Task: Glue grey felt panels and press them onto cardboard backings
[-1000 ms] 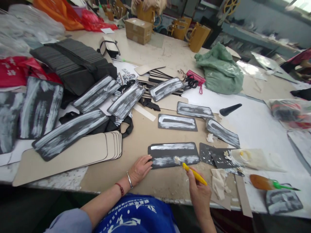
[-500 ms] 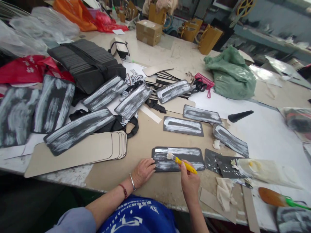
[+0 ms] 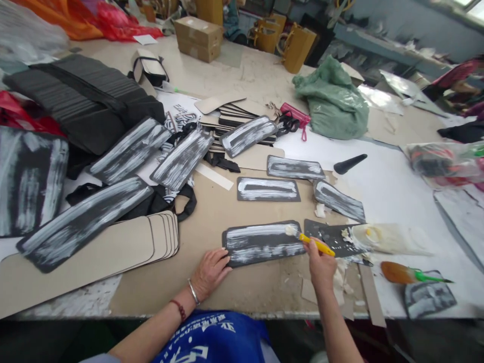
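A dark rectangular panel [image 3: 260,244] lies at the table's near edge, streaked with white paste along its long sides, darker in the middle. My left hand [image 3: 212,272] rests at its left end, fingers stretched out and fingertips touching the edge. A small brush [image 3: 317,244] with a yellow handle is held in my right hand [image 3: 321,264]. Its white-coated bristles meet the panel near the upper right corner. Just right of the panel, a black paste-spotted board [image 3: 325,237] lies beside a clear plastic bag [image 3: 389,238] with pale paste at its mouth.
Several paste-streaked panels, such as one at mid-table [image 3: 268,190], lie around. Beige boards [image 3: 94,252] are stacked at left, below bundled black pieces [image 3: 83,96]. A green bag [image 3: 333,98], a cardboard box [image 3: 198,39] and an orange bottle [image 3: 395,272] also stand or lie on the table.
My right hand has drawn the brush rightward along the panel, from its middle toward the right end. My left hand stays at the left edge. The view has turned slightly right.
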Demonstrator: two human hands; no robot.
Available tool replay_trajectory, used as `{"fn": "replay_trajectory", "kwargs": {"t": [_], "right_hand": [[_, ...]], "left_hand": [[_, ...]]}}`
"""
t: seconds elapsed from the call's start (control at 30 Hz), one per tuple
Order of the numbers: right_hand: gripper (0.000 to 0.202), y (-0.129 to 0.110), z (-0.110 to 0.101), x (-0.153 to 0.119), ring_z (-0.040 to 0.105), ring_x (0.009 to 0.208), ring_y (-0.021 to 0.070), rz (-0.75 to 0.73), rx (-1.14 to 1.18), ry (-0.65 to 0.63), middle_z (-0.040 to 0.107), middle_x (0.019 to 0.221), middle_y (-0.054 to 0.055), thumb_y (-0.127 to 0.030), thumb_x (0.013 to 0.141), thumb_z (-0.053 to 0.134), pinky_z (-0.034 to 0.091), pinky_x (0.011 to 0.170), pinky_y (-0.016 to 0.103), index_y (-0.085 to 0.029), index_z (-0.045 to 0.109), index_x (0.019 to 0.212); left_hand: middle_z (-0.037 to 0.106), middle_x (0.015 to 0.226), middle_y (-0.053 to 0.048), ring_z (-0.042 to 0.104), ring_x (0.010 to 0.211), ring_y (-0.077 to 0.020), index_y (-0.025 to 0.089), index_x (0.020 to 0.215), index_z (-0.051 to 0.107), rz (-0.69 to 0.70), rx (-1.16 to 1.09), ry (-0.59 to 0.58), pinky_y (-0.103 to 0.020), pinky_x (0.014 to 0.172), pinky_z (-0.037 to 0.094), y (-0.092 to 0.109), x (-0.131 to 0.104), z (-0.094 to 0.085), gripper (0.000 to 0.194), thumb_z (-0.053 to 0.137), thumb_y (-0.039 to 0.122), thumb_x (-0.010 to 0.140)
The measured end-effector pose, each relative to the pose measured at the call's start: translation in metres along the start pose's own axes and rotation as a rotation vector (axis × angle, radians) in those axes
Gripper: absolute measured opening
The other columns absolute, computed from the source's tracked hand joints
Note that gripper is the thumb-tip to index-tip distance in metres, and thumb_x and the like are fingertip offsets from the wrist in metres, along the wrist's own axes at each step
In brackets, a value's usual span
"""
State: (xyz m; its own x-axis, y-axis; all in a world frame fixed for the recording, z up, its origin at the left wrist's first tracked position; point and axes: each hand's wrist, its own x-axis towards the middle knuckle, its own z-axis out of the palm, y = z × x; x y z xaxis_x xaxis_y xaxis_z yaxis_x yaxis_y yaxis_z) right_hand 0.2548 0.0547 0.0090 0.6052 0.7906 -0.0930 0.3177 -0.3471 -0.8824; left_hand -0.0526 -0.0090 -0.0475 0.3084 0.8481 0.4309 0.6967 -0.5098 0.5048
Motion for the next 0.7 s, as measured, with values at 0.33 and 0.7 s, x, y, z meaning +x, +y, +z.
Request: {"fn": "replay_trajectory", "kwargs": {"t": [0.33,0.7], "right_hand": [[0.031,-0.004,-0.017,-0.025,0.059,0.086,0.0207,-0.743,-0.496,-0.169,0.064,0.090,0.010,-0.038,0.087,0.039,0.048,0.078,0.036,-0.017,0.061,0.096],[0.023,-0.024,0.004,-0.086,0.061,0.089,0.0168,-0.872,-0.316,-0.242,0.064,0.093,0.007,-0.019,0.086,0.045,0.051,0.080,0.031,-0.020,0.057,0.105]], "left_hand": [[0.062,0.099,-0.009,0.056,0.097,-0.0199,0.017,0.096,0.060,-0.026,0.004,-0.018,-0.037,0.083,0.050,0.003,-0.001,0.000,0.018,0.052,0.024,0.082],[0.057,0.104,-0.011,0.054,0.100,-0.0185,0.015,0.108,0.053,-0.498,-0.218,0.007,-0.038,0.089,0.046,0.026,0.008,0.002,0.030,0.038,0.014,0.082]]}}
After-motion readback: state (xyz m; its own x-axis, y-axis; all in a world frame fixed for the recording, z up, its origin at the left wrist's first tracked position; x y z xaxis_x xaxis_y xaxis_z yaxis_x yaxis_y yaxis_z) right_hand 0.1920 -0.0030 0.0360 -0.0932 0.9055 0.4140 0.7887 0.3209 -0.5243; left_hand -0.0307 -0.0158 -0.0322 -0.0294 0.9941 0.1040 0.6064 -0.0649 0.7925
